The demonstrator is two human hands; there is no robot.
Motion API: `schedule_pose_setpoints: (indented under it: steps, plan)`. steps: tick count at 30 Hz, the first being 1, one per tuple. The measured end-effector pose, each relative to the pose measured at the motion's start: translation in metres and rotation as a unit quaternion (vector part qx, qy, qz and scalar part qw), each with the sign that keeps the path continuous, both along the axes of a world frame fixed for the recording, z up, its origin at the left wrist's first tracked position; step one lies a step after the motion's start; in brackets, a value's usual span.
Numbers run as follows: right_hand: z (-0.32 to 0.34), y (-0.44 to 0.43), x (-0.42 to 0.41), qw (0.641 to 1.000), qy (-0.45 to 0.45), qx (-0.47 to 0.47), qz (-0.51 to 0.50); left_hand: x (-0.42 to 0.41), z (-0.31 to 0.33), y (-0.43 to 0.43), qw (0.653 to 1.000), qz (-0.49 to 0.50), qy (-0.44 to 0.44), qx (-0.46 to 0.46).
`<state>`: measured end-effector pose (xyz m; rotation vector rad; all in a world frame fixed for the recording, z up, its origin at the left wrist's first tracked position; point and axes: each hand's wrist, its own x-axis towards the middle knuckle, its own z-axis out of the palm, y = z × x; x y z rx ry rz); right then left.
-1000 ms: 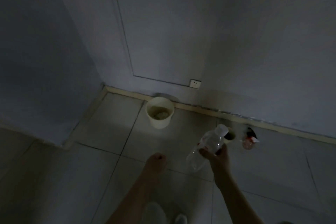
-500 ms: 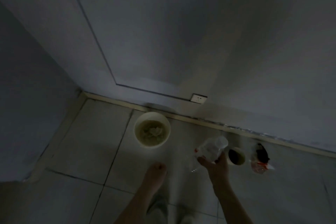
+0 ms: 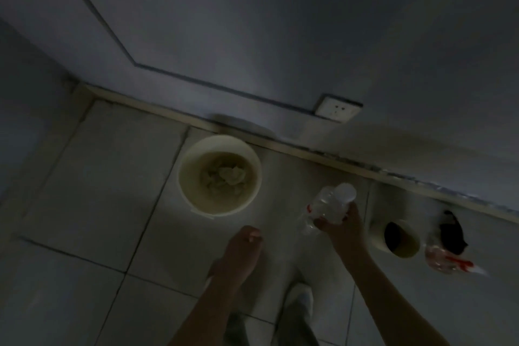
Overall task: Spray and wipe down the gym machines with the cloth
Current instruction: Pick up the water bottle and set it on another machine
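In dim light, my right hand (image 3: 341, 229) grips a clear plastic bottle (image 3: 328, 205) with a white cap, tilted over the tiled floor. My left hand (image 3: 244, 244) hangs to its left with its fingers curled under, holding nothing. Just ahead of both hands, a pale round bucket (image 3: 252, 163) stands on the floor by the wall. A crumpled light cloth (image 3: 226, 177) lies in its bottom.
To the right on the floor lie a pale roll with a dark hole (image 3: 401, 237) and a clear bottle with a dark top and red label (image 3: 446, 247). A wall socket (image 3: 337, 111) sits low above the skirting. My shoes (image 3: 299, 300) show at the bottom.
The view has closed in on the bucket and tipped further down. My right hand with the bottle and my left hand keep roughly the same places before me.
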<state>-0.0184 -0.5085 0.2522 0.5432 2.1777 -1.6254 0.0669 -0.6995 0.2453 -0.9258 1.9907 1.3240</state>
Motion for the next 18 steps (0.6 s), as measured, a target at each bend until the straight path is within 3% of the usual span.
schedule_pose_setpoints:
  steps: [9, 18]
  plan:
    - [-0.159, -0.013, -0.022, 0.995, 0.018, 0.085, 0.043, 0.015, -0.145, 0.011, 0.998, 0.049, -0.032, 0.019]
    - [-0.273, -0.056, -0.046, 0.989, 0.084, 0.113, 0.036, -0.002, -0.250, 0.005, 0.999, -0.045, -0.023, -0.013]
